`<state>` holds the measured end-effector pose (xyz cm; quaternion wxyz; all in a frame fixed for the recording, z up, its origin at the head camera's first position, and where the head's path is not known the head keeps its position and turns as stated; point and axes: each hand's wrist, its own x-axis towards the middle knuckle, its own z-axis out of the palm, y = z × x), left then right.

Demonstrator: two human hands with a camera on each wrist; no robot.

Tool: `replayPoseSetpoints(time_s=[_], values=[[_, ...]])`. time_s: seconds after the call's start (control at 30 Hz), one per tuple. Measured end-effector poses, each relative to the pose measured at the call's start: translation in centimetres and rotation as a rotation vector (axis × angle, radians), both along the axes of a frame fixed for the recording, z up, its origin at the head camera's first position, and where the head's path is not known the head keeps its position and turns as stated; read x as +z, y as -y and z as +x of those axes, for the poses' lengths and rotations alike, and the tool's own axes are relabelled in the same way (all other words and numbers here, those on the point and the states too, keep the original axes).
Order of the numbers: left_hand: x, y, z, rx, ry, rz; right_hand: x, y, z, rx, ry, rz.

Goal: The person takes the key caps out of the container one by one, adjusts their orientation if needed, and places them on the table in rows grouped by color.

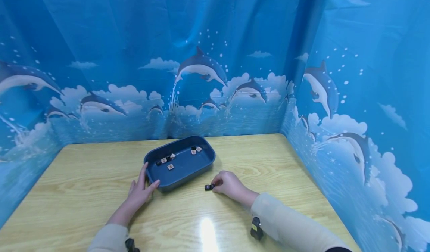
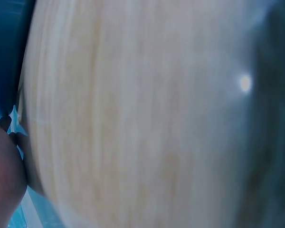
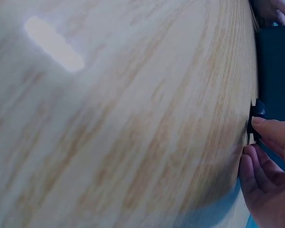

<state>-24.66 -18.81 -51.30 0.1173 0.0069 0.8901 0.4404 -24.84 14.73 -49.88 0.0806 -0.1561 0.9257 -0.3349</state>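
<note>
My right hand [image 1: 230, 186] is low over the table in the head view, thumb and fingertips pinching one of two small black cubes [image 1: 207, 187] that sit side by side. The right wrist view shows the thumb against a dark cube [image 3: 257, 112], partly hidden by the fingers. My left hand [image 1: 139, 193] rests at the near left corner of a dark blue tray [image 1: 181, 180], its fingers spread and fairly straight against the rim. Inside the tray lie several small cubes, among them a white cube [image 1: 170, 167] with a dark mark and a black cube [image 1: 159, 163].
The pale wood table [image 1: 94, 177] runs back to a blue dolphin-print curtain [image 1: 134, 65], which also closes off the right side. Wrist cameras, such as the black right wrist camera [image 1: 256, 228], sit on both sleeves. A bright reflection lies on the near tabletop.
</note>
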Motion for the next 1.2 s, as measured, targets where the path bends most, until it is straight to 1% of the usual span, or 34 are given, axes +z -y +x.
replayPoseSetpoints(time_s=[0.27,0.53,0.83,1.03,1.2], values=[[-0.24,0.09,-0.07,-0.004,-0.007,-0.002,-0.02,0.08,-0.02,0.005,-0.010,0.002],[-0.01,0.04,0.03,-0.010,-0.005,-0.013,-0.08,0.08,-0.12,0.008,-0.011,-0.006],[-0.30,0.10,-0.05,-0.014,-0.011,-0.011,-0.18,0.04,-0.18,0.014,-0.011,-0.003],[-0.08,0.06,-0.04,-0.015,0.001,-0.008,-0.16,0.04,-0.33,0.008,0.012,-0.006],[-0.01,0.05,-0.03,-0.015,0.006,-0.016,-0.13,0.06,-0.38,0.013,0.011,-0.008]])
